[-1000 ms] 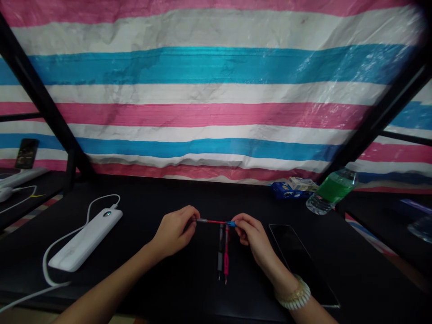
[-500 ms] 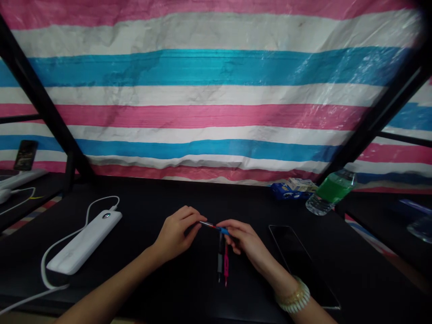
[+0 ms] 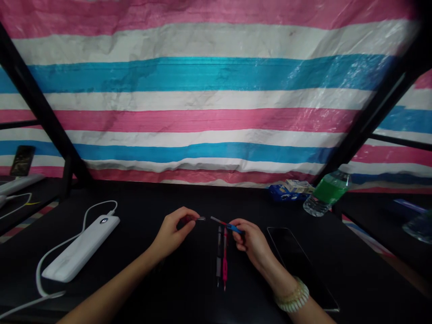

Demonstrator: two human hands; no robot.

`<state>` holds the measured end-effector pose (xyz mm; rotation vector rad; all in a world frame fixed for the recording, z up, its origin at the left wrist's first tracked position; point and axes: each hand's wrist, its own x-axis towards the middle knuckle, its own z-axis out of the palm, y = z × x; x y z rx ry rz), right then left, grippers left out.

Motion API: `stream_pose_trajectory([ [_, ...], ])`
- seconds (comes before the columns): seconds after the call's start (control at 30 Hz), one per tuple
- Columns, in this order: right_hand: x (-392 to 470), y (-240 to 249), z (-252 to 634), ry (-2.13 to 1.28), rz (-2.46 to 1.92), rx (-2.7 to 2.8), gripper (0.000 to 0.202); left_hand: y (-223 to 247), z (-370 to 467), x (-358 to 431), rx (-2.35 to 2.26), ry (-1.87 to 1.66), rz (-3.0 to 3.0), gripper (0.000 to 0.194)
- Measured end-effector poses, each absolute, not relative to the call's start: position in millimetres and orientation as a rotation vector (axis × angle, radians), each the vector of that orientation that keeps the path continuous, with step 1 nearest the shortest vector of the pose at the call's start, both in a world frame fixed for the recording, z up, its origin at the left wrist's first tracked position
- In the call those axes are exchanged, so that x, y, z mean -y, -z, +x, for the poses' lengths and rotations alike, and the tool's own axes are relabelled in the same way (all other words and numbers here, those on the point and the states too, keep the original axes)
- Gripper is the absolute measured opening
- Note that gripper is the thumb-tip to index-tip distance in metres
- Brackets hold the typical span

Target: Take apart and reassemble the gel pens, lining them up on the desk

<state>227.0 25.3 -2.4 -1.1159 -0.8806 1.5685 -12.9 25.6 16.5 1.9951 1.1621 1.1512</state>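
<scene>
My left hand [image 3: 175, 227] is closed, thumb and fingers pinching a small, shiny clear pen part [image 3: 201, 218] that juts out to the right. Opposite it, my right hand [image 3: 250, 237] grips a blue pen [image 3: 233, 228], whose bared thin end with a bit of red points left toward that part. A short gap separates the two pieces. Just below them, side by side on the black table [image 3: 141, 288], lie a dark pen [image 3: 218, 261] and a pink pen [image 3: 225, 263]. A beaded bracelet [image 3: 294, 294] circles my right wrist.
A phone [image 3: 300, 265] lies beside my right forearm. At left rests a white power bank [image 3: 83, 247] with a white cable [image 3: 42, 265]. Toward the back right stand a tilted-looking bottle with a green label [image 3: 330, 191] and small blue boxes [image 3: 286, 192]. Behind hangs a striped sheet [image 3: 202, 99].
The clear part in my left hand and the blue pen in my right hand have come apart. My right hand has shifted slightly right, and the view has moved a little.
</scene>
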Motion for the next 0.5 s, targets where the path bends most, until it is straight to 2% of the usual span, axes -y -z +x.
stream_pose_trajectory([
  [0.3,-18,-4,224,-1.665,-0.943,0.91,0.015,-15,-12,-28,-0.998,-1.212,1.749,0.016],
  [0.5,-21,-3,228,-1.485,-1.0,0.902,0.01,-23,-14,-24,-1.065,-1.175,1.846,0.011],
])
